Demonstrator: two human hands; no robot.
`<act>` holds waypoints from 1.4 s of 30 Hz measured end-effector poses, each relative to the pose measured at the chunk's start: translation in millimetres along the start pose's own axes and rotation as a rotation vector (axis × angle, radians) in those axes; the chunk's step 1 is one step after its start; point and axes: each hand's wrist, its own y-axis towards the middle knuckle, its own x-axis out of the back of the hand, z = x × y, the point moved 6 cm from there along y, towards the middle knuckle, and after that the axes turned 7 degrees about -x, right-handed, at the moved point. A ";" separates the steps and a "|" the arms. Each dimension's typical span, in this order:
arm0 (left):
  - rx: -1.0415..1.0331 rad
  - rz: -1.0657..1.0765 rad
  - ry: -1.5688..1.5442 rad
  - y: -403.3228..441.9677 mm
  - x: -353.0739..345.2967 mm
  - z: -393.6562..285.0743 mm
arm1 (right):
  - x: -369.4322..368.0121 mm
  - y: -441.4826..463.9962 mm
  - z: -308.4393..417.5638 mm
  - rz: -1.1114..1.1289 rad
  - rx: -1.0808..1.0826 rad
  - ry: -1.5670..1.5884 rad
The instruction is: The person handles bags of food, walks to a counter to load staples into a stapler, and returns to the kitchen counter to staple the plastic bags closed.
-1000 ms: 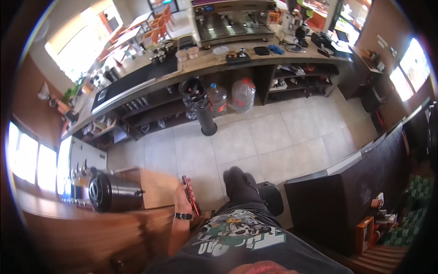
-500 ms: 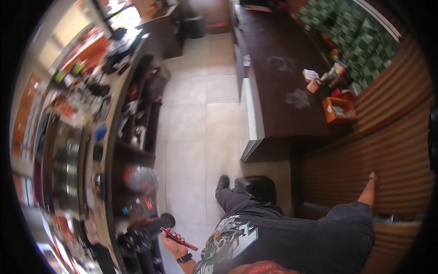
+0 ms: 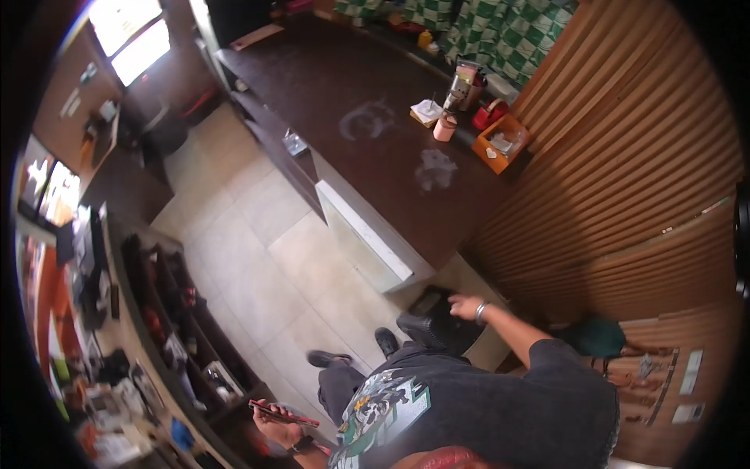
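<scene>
Left grip curled closed; right arm outstretched, right grip slightly blurred, exact curl unclear.

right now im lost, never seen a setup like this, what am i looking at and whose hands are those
No machine here: a person wears a camera on the head, and it looks forward and down at their own body. The left hand holds a slim red-and-black object, probably a phone. The right hand appears empty, near a black boxy object; whether they touch is unclear. Both hands are that person's. On the dark counter stand an orange box and a pink jar.
</scene>
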 end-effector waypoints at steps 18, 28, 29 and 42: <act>0.251 0.528 0.112 366.2 -240.6 -160.0 | -11.6 101.8 272.5 -0.055 -0.712 0.280; 0.108 0.183 0.341 500.6 -331.3 -187.1 | 70.3 391.4 405.6 0.056 -0.486 0.214; 0.130 0.144 0.362 502.3 -350.3 -199.1 | 74.3 424.9 421.7 0.037 -0.412 0.208; -0.032 -0.038 -0.148 576.9 -328.9 -265.8 | 266.5 803.3 790.8 0.044 0.549 0.072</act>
